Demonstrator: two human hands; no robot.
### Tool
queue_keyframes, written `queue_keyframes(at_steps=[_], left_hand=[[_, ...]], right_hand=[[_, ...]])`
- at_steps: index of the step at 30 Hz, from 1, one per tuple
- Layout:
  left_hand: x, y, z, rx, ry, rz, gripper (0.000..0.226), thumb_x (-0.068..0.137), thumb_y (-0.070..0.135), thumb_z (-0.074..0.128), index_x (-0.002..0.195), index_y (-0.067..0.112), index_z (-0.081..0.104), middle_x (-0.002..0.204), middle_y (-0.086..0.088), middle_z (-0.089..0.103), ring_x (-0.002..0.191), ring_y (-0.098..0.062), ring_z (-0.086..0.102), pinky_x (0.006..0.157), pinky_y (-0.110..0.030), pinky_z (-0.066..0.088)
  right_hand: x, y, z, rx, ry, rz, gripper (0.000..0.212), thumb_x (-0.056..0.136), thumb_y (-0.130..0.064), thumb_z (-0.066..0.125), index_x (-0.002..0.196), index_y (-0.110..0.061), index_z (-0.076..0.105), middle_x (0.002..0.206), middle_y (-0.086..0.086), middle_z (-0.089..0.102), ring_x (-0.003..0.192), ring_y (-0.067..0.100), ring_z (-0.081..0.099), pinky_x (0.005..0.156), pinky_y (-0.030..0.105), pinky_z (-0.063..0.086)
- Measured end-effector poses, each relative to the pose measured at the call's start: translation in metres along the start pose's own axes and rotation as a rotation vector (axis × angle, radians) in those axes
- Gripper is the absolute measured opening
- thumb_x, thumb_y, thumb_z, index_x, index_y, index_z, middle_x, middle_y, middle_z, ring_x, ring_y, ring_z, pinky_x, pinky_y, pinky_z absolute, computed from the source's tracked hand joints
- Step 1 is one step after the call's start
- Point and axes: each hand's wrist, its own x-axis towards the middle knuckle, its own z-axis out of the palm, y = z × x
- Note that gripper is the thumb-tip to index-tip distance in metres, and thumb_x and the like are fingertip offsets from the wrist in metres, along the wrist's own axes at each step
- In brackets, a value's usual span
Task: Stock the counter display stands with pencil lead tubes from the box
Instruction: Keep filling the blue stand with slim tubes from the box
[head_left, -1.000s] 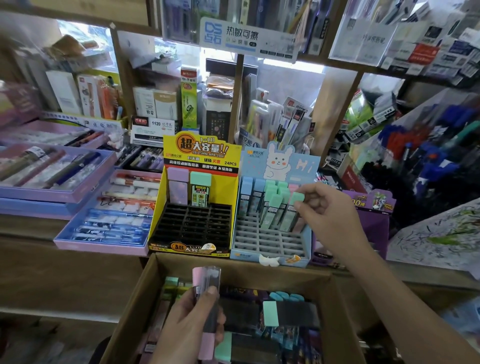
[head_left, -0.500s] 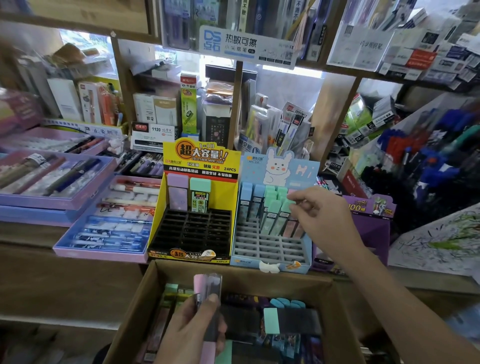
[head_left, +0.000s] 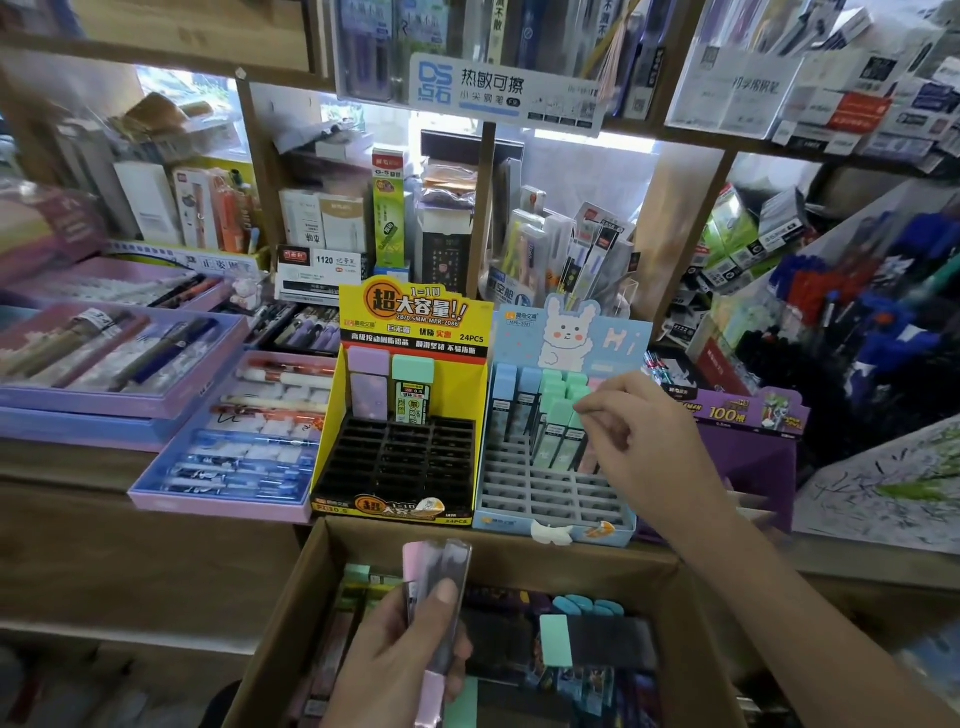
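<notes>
The left hand grips a few pink-capped lead tubes over the cardboard box, its wrist cut off below. The right hand curls at the mint tubes in the blue rabbit stand. Whether its fingertips pinch one is unclear, and it hides the stand's right-hand slots.

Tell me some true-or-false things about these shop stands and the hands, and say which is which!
1. The yellow stand is full. False: only a purple tube and a green tube stand at its back; the other slots look empty.
2. The left hand holds pink-ended tubes above the cardboard box. True.
3. The blue stand has a rabbit on its card. True.
4. The right hand is digging in the cardboard box. False: it is up at the tubes in the blue stand.
</notes>
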Motion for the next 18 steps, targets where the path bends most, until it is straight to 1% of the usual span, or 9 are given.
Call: queue_keyframes(at_steps=[2, 3, 4, 7, 9, 10, 12, 15, 18], left_hand=[[-0.001, 0.000, 0.000, -0.014, 0.003, 0.004, 0.023, 0.075, 0.038, 0.069, 0.085, 0.019, 0.078, 0.065, -0.014, 0.066, 0.050, -0.025, 0.058, 0.048, -0.030, 0.046], [-0.001, -0.001, 0.000, -0.018, 0.006, -0.001, 0.020, 0.074, 0.039, 0.070, 0.082, 0.023, 0.079, 0.065, -0.013, 0.067, 0.052, -0.024, 0.059, 0.051, -0.030, 0.047], [-0.001, -0.001, 0.000, -0.019, 0.000, -0.004, 0.019, 0.074, 0.040, 0.070, 0.081, 0.025, 0.079, 0.066, -0.012, 0.068, 0.053, -0.024, 0.060, 0.052, -0.029, 0.047], [0.000, -0.001, 0.000, -0.008, -0.018, -0.012, 0.033, 0.077, 0.038, 0.069, 0.097, 0.012, 0.075, 0.068, -0.018, 0.065, 0.050, -0.027, 0.056, 0.043, -0.028, 0.044], [0.001, -0.002, -0.001, 0.012, -0.030, -0.011, 0.041, 0.080, 0.035, 0.067, 0.105, 0.003, 0.069, 0.068, -0.020, 0.063, 0.046, -0.026, 0.053, 0.039, -0.027, 0.042], [0.001, -0.004, -0.001, 0.028, -0.039, -0.006, 0.043, 0.080, 0.035, 0.067, 0.106, 0.000, 0.068, 0.067, -0.020, 0.063, 0.045, -0.026, 0.053, 0.039, -0.028, 0.042], [0.000, -0.004, 0.001, 0.049, -0.047, -0.001, 0.042, 0.082, 0.034, 0.065, 0.104, -0.002, 0.068, 0.064, -0.019, 0.064, 0.043, -0.024, 0.055, 0.039, -0.026, 0.044], [-0.003, 0.000, 0.000, 0.037, -0.021, -0.066, 0.031, 0.093, 0.030, 0.062, 0.094, 0.000, 0.072, 0.055, -0.013, 0.065, 0.035, -0.019, 0.056, 0.033, -0.018, 0.042], [-0.005, -0.002, -0.005, -0.035, -0.069, -0.122, 0.038, 0.097, 0.030, 0.058, 0.106, -0.005, 0.068, 0.060, -0.018, 0.061, 0.039, -0.022, 0.046, 0.038, -0.022, 0.034]], right_hand=[[-0.013, -0.012, 0.005, 0.167, -0.011, 0.083, 0.014, 0.093, -0.008, 0.073, 0.098, -0.020, 0.076, 0.082, -0.008, 0.066, 0.061, 0.007, 0.058, 0.063, 0.019, 0.051], [-0.021, -0.019, 0.008, 0.285, -0.067, 0.145, 0.018, 0.093, -0.010, 0.073, 0.097, -0.026, 0.075, 0.074, -0.005, 0.068, 0.060, 0.012, 0.062, 0.060, 0.023, 0.054], [-0.030, -0.027, 0.011, 0.401, -0.143, 0.208, 0.020, 0.093, -0.011, 0.072, 0.095, -0.031, 0.075, 0.071, -0.001, 0.071, 0.060, 0.015, 0.065, 0.056, 0.026, 0.056], [-0.057, -0.044, 0.026, 0.605, -0.351, 0.356, 0.014, 0.094, -0.019, 0.072, 0.093, -0.031, 0.077, 0.081, -0.008, 0.076, 0.060, 0.007, 0.068, 0.049, 0.017, 0.051], [-0.071, -0.052, 0.038, 0.701, -0.442, 0.453, 0.008, 0.094, -0.022, 0.073, 0.100, -0.026, 0.077, 0.085, -0.005, 0.077, 0.059, 0.009, 0.068, 0.046, 0.021, 0.050], [-0.076, -0.054, 0.043, 0.759, -0.464, 0.502, 0.010, 0.094, -0.021, 0.074, 0.103, -0.023, 0.077, 0.087, -0.002, 0.077, 0.060, 0.012, 0.067, 0.045, 0.024, 0.050], [-0.082, -0.058, 0.051, 0.860, -0.475, 0.589, 0.013, 0.093, -0.016, 0.075, 0.106, -0.018, 0.077, 0.086, 0.002, 0.077, 0.061, 0.015, 0.065, 0.045, 0.026, 0.049], [-0.085, -0.058, 0.053, 0.974, -0.446, 0.654, 0.012, 0.093, -0.008, 0.073, 0.104, -0.012, 0.078, 0.084, 0.009, 0.077, 0.063, 0.016, 0.065, 0.046, 0.025, 0.050], [-0.084, -0.051, 0.047, 1.120, -0.372, 0.699, 0.013, 0.093, 0.000, 0.068, 0.104, -0.004, 0.076, 0.093, 0.021, 0.075, 0.069, 0.023, 0.067, 0.050, 0.028, 0.053]])
